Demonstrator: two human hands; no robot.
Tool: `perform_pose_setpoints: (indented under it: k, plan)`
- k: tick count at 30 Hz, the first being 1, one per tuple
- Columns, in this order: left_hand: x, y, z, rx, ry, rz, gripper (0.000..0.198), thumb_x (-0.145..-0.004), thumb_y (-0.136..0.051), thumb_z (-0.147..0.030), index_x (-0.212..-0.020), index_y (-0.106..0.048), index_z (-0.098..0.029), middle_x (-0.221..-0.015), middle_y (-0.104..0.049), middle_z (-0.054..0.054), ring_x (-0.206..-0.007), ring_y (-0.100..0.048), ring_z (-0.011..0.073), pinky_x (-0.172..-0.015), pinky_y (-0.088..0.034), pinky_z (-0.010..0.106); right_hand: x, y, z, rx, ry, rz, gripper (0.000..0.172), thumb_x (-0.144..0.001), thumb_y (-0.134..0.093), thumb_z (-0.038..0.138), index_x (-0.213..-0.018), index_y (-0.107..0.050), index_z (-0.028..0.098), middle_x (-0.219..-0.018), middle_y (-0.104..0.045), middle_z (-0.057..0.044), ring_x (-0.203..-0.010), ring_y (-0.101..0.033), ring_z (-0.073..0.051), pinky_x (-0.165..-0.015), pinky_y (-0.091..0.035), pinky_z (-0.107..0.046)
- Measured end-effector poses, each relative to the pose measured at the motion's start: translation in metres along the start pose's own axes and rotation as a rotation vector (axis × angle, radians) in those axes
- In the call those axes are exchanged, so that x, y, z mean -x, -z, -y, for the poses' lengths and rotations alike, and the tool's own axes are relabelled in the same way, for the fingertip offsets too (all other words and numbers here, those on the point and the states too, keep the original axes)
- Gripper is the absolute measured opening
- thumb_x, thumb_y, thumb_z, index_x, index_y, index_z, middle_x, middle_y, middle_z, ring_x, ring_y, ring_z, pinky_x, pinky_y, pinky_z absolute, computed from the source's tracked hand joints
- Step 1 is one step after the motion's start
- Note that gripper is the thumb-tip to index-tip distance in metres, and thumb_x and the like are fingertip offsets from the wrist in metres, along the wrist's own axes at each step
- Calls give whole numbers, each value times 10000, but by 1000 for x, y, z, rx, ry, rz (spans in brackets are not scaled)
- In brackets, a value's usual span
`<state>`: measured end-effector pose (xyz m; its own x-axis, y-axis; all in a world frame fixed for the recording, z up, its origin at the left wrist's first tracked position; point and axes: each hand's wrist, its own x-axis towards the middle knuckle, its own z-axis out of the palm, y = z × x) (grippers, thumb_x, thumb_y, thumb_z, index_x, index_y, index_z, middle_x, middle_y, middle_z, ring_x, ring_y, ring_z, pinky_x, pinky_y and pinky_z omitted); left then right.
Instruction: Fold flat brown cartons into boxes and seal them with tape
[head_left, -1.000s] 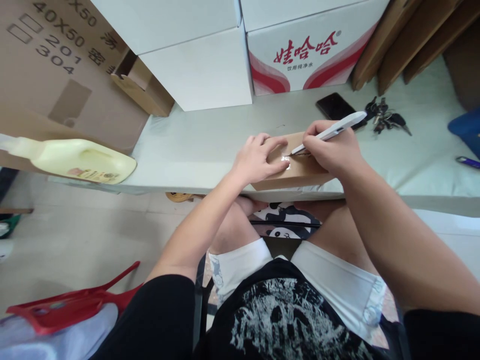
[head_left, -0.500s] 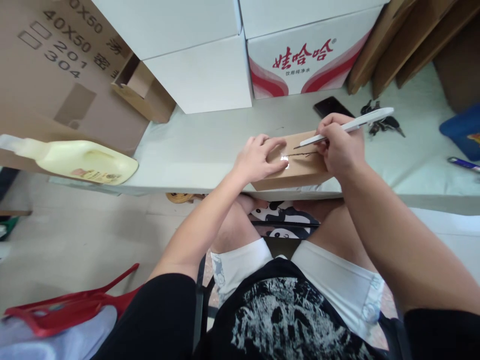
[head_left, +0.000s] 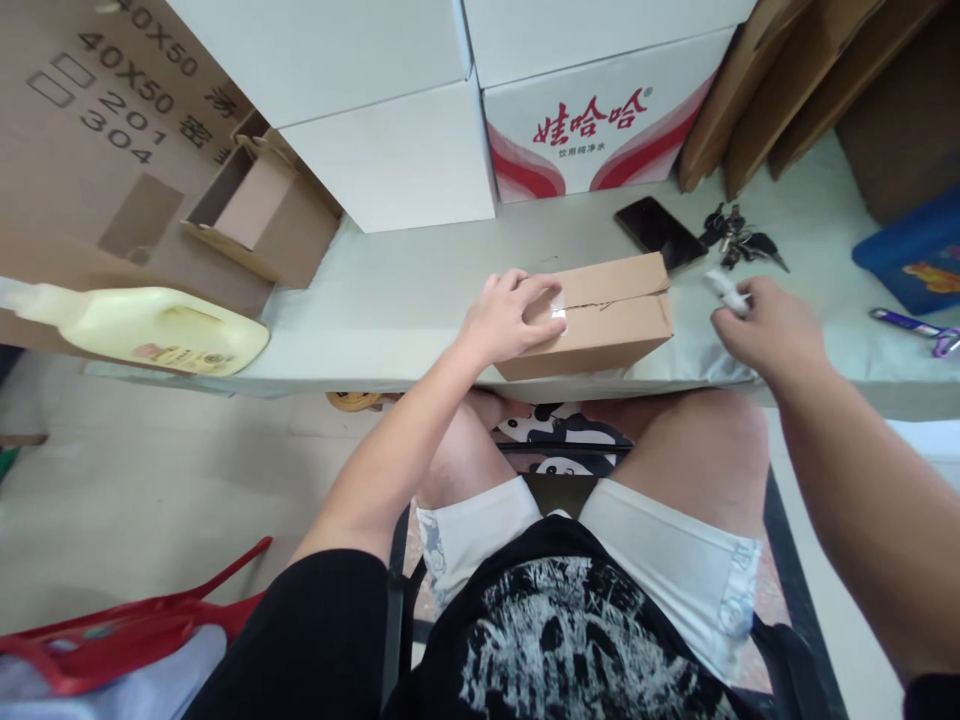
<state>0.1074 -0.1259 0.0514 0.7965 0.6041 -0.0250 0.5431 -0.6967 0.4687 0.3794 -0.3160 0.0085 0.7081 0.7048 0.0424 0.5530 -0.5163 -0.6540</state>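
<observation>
A small brown cardboard box (head_left: 622,283) lies on the cloth-covered table, a ragged dark slit along its top seam. My left hand (head_left: 510,317) holds its left end, thumb and forefinger apart on the top beside a shiny bit of tape. Some of that hand's other fingers are hidden. To the right of the box, apart from it, my right hand (head_left: 776,325) is closed around a slim white box cutter (head_left: 727,292). The cutter is slightly blurred and partly covered by the fingers; I cannot make out its blade.
Behind the box lie a black phone (head_left: 660,232) and keys (head_left: 739,238). White cartons (head_left: 585,130) stand at the back. A pale yellow bottle (head_left: 172,328) lies left, near an open carton (head_left: 270,215). A blue container (head_left: 915,255) and purple razor (head_left: 911,324) are right.
My right hand has moved off the box to the right with the box cutter, uncovering the box's right end. My left hand has stayed on the box.
</observation>
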Motion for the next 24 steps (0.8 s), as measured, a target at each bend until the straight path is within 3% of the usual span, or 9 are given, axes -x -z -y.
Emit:
perform_pose_setpoints:
  k: [4, 7, 9, 12, 15, 19, 24]
  plan:
    - [-1, -1, 1, -6, -3, -1, 497, -864, -664, -509, -1343, -651, -375, -1337, -612, 46, -1222, -523, 285, -1098, -470, 452, -4, -12, -23, 145, -82, 100, 352, -602, -684, 48, -634, -422, 281, -641, -298, 37, -608, -222, -148, -684, -228, -411]
    - [0, -1, 0, -7, -3, -5, 500, -867, -664, -497, -1348, -655, -363, -1333, -615, 47, -1228, -523, 285, -1102, -466, 441, -7, -18, -22, 157, 2, 42, 336, -584, -669, 31, -674, -461, 280, -670, -271, 35, -655, -278, -182, -716, -249, -422]
    - [1, 0, 0, -6, -7, -10, 495, -869, -664, -486, -1346, -657, -356, -1329, -617, 50, -1227, -525, 286, -1101, -469, 441, -5, -19, -12, 123, 95, 2, 253, -650, -667, 117, -720, -493, 286, -695, -343, 0, -730, -386, -236, -752, -298, -440]
    - [1, 0, 1, -6, -11, -12, 475, -870, -668, -481, -1330, -660, -362, -1319, -621, 48, -1219, -530, 286, -1093, -477, 450, 7, -19, 16, -30, 256, -58, 47, -790, -579, 273, -817, -543, 284, -852, -569, -95, -892, -534, -290, -833, -400, -455]
    - [1, -1, 1, -7, -15, -21, 472, -870, -666, -481, -1327, -662, -363, -1312, -623, 48, -1224, -535, 283, -1095, -476, 446, 22, -24, 52, -118, 451, -174, 103, -850, -496, 319, -879, -582, 270, -966, -665, -135, -979, -608, -305, -905, -456, -466]
    - [1, -3, 3, -5, -21, -50, 486, -859, -676, -496, -1324, -672, -353, -1309, -626, 47, -1231, -538, 283, -1110, -467, 443, 33, -43, 82, 55, 521, -113, 174, -881, -504, 337, -914, -651, 250, -965, -669, -123, -1009, -603, -321, -946, -461, -492]
    - [2, -8, 11, 129, -14, -176, 342, -952, -547, -358, -1270, -643, -275, -1343, -621, 67, -1289, -568, 221, -1153, -446, 380, 33, -63, 82, 238, 538, -166, 232, -908, -514, 339, -1010, -702, 249, -1058, -645, -126, -1129, -540, -347, -973, -439, -504]
